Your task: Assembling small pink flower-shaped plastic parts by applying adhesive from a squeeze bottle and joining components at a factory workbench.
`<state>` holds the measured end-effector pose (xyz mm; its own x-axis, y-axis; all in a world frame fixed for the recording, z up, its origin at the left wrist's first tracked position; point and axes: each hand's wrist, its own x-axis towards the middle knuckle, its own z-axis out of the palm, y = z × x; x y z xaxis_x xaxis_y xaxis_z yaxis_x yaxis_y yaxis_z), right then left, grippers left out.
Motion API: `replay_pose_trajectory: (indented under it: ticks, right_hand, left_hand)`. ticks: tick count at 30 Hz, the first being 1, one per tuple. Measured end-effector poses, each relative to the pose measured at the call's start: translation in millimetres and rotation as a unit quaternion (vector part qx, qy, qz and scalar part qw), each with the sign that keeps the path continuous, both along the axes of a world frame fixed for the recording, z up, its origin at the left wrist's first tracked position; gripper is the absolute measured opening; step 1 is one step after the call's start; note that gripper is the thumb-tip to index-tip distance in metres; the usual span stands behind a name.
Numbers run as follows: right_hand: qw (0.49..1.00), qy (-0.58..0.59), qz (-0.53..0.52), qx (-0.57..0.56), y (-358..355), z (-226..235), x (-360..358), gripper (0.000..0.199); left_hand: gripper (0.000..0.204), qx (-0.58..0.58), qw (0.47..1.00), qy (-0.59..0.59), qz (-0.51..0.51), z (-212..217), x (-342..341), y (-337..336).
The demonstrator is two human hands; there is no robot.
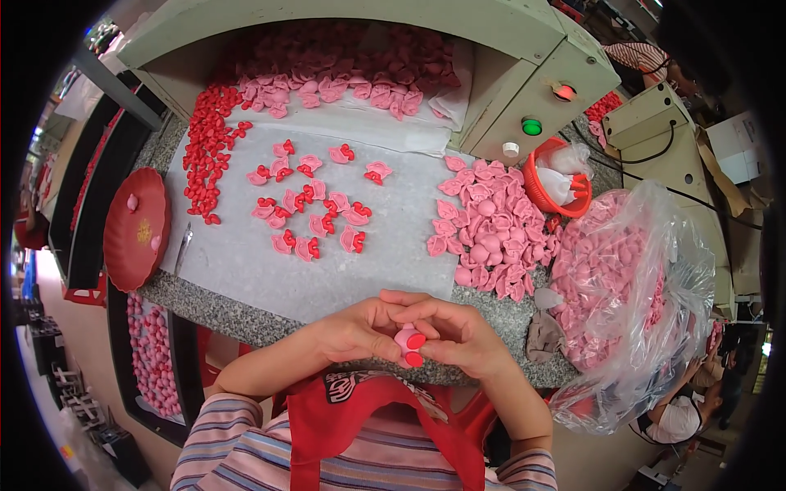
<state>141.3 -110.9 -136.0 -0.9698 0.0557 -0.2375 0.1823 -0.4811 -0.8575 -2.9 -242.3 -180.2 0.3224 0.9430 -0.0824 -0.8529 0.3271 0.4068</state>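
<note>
Between my two hands, close to the table's front edge, is a small pink figure with two red oval pieces on one side. My left hand pinches it from the left, and my right hand has its fingers closed round the other side. Part of the figure is hidden by my fingers. Beyond my hands, several small pink pieces with red parts lie spread over a white sheet. A heap of loose pink pieces sits to the right, and a pile of small red pieces is at the far left.
A green-grey machine with pink and red pieces under it stands at the back. On the left are a red dish and a thin metal tool. An orange basket and a clear plastic bag of pink pieces stand right.
</note>
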Motion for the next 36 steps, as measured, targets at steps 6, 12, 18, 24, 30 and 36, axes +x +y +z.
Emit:
replay_pose_trajectory:
  ticks: [6, 12, 18, 24, 30, 36]
  right_hand:
    - [1.000, 0.010, -0.012, -0.007, -2.2, -0.1, 0.4, 0.036]
    - [0.999, -0.001, -0.026, -0.035, -5.0, 4.0, -0.4, 0.035]
    - [0.999, -0.001, -0.008, 0.033, -4.4, 2.7, 1.6, 0.036]
    - [1.000, 0.010, -0.003, 0.028, -6.1, 2.0, 1.0, 0.037]
    - [0.999, 0.042, -0.003, 0.016, -8.2, -0.7, 1.3, 0.038]
    - [0.998, 0.052, -0.015, 0.012, -10.7, -2.3, 0.8, 0.040]
  left_hand:
    - [0.055, -0.005, 1.000, -0.016, 0.005, 1.3, 0.2, -0.9]
    - [0.055, -0.016, 0.999, -0.031, 0.018, -3.3, -0.7, -2.4]
    - [0.055, -0.007, 1.000, -0.023, 0.011, -5.0, -0.8, -2.2]
    - [0.050, 0.007, 1.000, 0.018, 0.014, 0.4, -3.6, -0.3]
    - [0.050, 0.012, 0.999, 0.037, -0.010, 2.8, -7.7, 2.2]
    - [0.049, 0.005, 0.999, 0.040, -0.011, 8.0, -8.7, 1.8]
